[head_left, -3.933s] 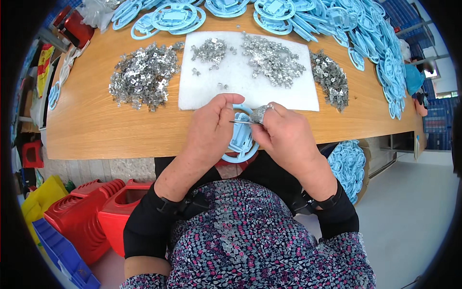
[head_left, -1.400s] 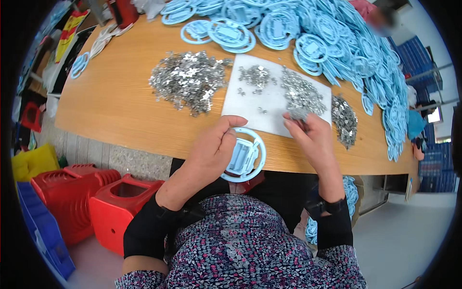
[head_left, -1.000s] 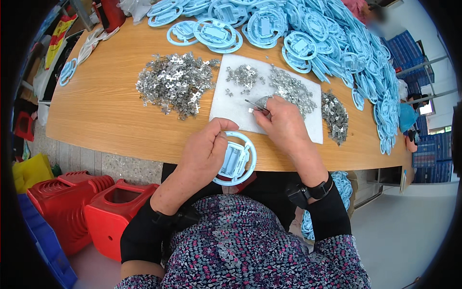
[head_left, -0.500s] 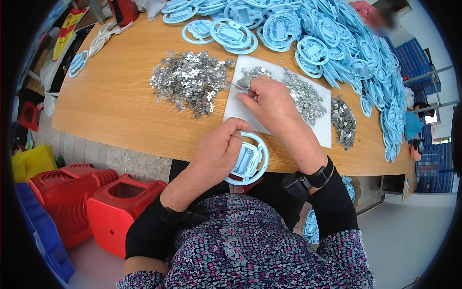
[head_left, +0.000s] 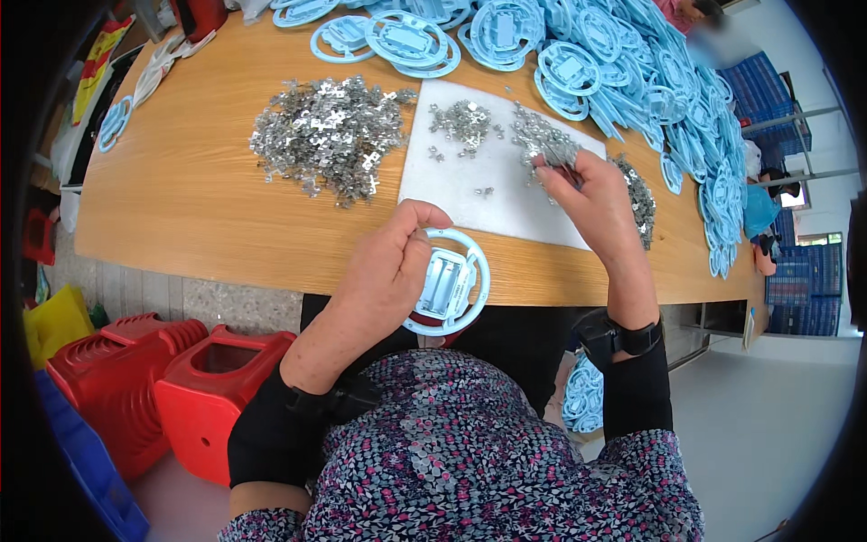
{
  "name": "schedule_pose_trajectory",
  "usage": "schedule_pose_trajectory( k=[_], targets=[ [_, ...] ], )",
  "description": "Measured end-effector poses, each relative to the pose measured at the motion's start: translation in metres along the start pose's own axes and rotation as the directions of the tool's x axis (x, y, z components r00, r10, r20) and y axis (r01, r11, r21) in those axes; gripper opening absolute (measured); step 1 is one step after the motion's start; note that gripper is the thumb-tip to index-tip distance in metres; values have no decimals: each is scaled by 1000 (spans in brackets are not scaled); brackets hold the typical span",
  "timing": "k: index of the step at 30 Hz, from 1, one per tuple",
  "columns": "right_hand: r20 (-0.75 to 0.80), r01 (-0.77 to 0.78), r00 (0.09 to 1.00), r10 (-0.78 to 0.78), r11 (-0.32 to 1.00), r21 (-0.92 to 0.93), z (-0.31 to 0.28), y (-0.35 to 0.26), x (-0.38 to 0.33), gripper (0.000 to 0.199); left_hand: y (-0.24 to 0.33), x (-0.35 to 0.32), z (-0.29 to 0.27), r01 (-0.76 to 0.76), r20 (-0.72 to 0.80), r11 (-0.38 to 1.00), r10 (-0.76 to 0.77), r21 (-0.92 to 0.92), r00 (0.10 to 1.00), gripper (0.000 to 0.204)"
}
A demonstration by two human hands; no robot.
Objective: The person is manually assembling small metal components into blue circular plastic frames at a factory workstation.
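My left hand (head_left: pixel 388 271) grips a light blue plastic ring part (head_left: pixel 449 282) with a rectangular centre, held at the table's near edge over my lap. My right hand (head_left: pixel 591 194) is raised over the right side of a white mat (head_left: pixel 470 194), its fingertips pinched on small metal clips from the pile (head_left: pixel 542 144) beneath it. A smaller clip pile (head_left: pixel 462 122) lies at the mat's far side, with a few loose clips (head_left: pixel 485 191) in its middle.
A big heap of metal clips (head_left: pixel 330 135) lies on the wooden table (head_left: pixel 181 208) left of the mat. Many blue ring parts (head_left: pixel 632 72) are stacked along the far and right edges. Red plastic stools (head_left: pixel 172 388) and a blue bin (head_left: pixel 99 497) stand lower left.
My right hand moved from the mat's far left side over to the clip pile on its right. My left hand keeps the blue ring at the table edge.
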State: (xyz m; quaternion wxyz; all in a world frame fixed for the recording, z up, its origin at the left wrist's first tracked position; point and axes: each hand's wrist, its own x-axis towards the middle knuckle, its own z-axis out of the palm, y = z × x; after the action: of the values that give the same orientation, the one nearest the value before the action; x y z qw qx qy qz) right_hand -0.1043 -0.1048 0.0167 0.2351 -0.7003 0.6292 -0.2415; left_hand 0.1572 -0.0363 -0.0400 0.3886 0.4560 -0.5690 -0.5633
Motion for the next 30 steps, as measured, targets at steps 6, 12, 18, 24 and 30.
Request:
schedule_pose_trajectory(
  k=[6, 12, 18, 24, 30],
  targets=[
    [-98, 6, 995, -19, 990, -138, -10, 40, -20, 18, 3, -3, 5, -7, -31, 1000, 7, 7, 999, 21],
    [-68, 95, 990, -122, 946, -311, 6, 29, -21, 20, 3, -3, 5, 15, -36, 999, -14, 30, 999, 21],
    [-51, 308, 929, -367, 842, -443, 28, 32, -7, 29, 3, -2, 6, 44, -56, 997, -40, 64, 998, 20],
    [-104, 146, 976, -189, 934, -327, 22, 16, -16, 25, 2, 1, 4, 66, -43, 997, -65, 29, 997, 22],
    [73, 76, 993, -95, 972, 223, 27, -22, -52, 21, 2, 2, 5, 2, -47, 988, 5, 156, 999, 23]
  ],
)
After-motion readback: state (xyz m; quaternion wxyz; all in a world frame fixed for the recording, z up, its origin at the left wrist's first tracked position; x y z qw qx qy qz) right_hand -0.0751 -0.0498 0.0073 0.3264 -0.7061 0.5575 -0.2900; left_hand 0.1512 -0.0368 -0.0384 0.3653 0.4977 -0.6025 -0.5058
